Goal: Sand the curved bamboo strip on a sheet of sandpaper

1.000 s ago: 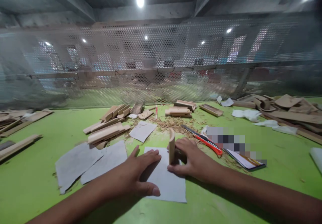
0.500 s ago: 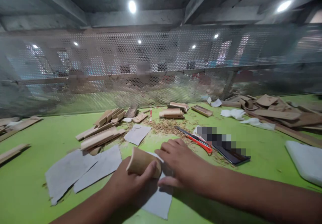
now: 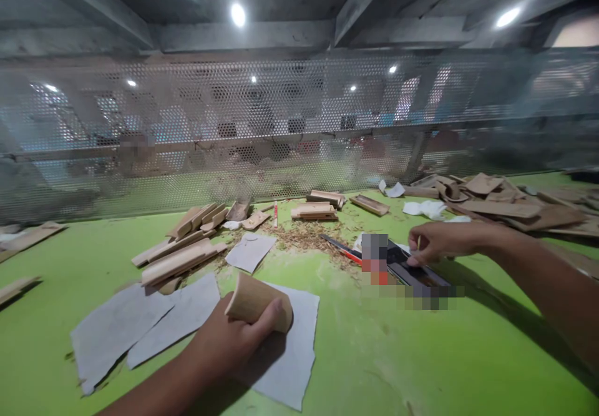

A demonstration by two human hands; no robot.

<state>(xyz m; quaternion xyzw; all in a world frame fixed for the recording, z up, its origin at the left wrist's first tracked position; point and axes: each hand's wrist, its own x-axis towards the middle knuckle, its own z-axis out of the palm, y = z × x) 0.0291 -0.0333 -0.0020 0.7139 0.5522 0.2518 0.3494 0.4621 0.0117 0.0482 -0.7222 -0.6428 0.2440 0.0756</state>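
My left hand (image 3: 229, 341) grips a short curved bamboo piece (image 3: 256, 300) and holds it on a grey sandpaper sheet (image 3: 292, 347) lying on the green table (image 3: 421, 353). My right hand (image 3: 433, 241) is stretched out to the right, its fingertips pinched together over a dark flat phone-like object (image 3: 412, 270). A thin pale sliver seems to show between the fingertips, too small to be sure of. A red utility knife (image 3: 344, 251) lies just left of that object.
More sandpaper sheets (image 3: 140, 322) lie to the left, with one further back (image 3: 250, 251). Bamboo slats (image 3: 182, 254) and shavings (image 3: 304, 234) are scattered mid-table. A heap of offcuts (image 3: 505, 204) and white rags (image 3: 423, 209) sit at the right. A perforated metal screen (image 3: 299, 129) closes the back.
My right hand let go of the bamboo piece and moved right to the dark flat object. My left hand took the piece and now holds it alone on the sandpaper.
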